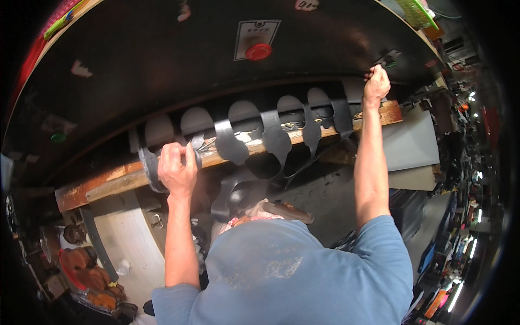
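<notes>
A long dark sheet (pixel 271 138) with a row of scalloped cut-outs lies across the wooden edge (pixel 103 184) of a large black press machine (pixel 162 65). My left hand (pixel 176 167) is closed on the sheet's left end at the wooden edge. My right hand (pixel 376 84) reaches up to the right, fingers pinched at a small switch (pixel 389 58) on the machine's front, just above the sheet's right end.
A red round button (pixel 258 51) sits on a white label at the machine's top middle. A grey board (pixel 411 143) leans at the right. Brown shoe parts (pixel 89 276) lie at the lower left. Shelves with lights run along the right.
</notes>
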`<state>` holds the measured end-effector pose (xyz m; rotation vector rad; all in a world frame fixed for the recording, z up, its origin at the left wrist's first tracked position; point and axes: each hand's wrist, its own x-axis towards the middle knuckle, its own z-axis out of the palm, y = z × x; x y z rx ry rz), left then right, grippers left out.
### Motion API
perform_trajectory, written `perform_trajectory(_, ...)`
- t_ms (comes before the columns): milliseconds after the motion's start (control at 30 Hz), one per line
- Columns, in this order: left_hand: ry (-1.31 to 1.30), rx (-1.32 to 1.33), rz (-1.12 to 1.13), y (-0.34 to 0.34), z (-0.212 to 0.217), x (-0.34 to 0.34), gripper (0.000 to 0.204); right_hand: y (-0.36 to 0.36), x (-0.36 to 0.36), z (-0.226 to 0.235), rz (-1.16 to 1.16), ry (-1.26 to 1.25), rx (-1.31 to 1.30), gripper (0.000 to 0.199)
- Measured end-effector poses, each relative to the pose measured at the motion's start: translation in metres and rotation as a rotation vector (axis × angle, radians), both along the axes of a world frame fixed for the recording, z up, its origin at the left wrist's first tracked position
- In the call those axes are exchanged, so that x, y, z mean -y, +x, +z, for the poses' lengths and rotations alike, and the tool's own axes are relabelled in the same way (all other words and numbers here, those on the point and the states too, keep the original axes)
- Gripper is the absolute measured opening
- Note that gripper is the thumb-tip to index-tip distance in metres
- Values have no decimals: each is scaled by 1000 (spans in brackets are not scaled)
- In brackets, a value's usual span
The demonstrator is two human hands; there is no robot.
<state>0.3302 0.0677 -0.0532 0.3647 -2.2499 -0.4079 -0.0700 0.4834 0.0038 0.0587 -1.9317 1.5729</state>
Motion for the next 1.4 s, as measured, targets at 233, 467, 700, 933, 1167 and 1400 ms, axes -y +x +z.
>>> perform_trajectory(233, -22, -10, -40, -2, -3, 2, 19, 1, -27, -5, -96, -306, -43, 31)
perform_trajectory(467, -20, 11, -12, -2, -7, 2, 20, -49, -24, 21, -395, 249, -185, 38)
perform_trajectory(700, -20, 20, -20, -3, -6, 4, 19, 15, -38, -3, 160, -103, 98, 35)
perform_trajectory(933, -31, 6, -3, -3, -2, 2, 21, 129, 51, -82, 170, 593, -16, 40)
perform_trajectory(1167, 19, 70, 12, -3, 4, -1, 24, 133, 55, -84, 199, 1009, -196, 36)
perform_trajectory(1400, 108, 65, -22, -1, 7, -1, 22, 137, 50, -93, 151, 1156, -243, 20)
